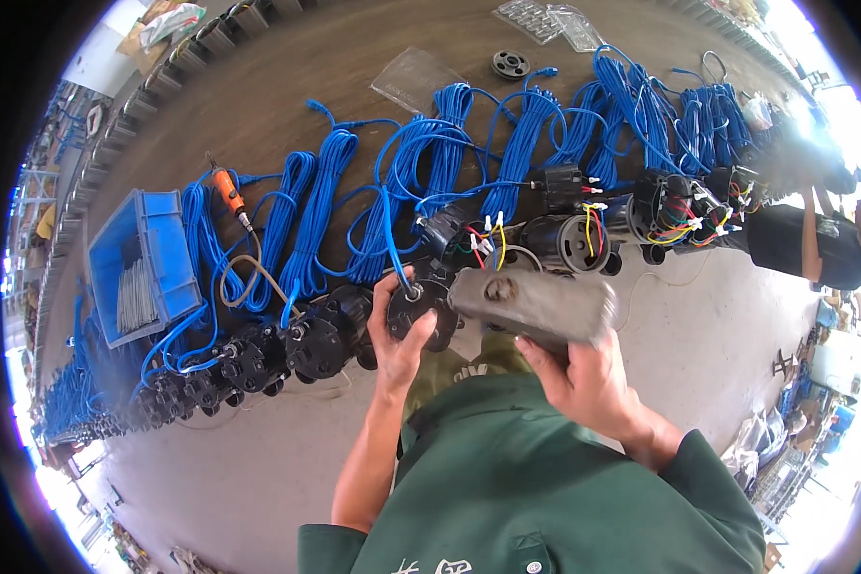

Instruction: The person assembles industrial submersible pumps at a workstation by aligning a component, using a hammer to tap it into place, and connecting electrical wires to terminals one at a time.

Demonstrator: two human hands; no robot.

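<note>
My left hand [400, 342] is closed around a black round motor cover [413, 311], its thumb pressing on the face. A blue cable [390, 230] runs up out of a fitting on that cover. In my right hand [591, 387] is a grey oblong block [545, 304] with a dark round mark, gripped at its right end and slightly blurred. The block's left end is right beside the cover; whether the two touch, I cannot tell. Just beyond them sits an open black motor housing [445, 232] with red, yellow and white-tipped wires.
Bundled blue cables [320, 215] lie along the brown bench [287, 86]. Black motor units [320, 340] line its near edge on both sides. A blue bin [167, 258] with thin grey rods and an orange screwdriver [228, 191] are at left. Another person [818, 239] works at far right.
</note>
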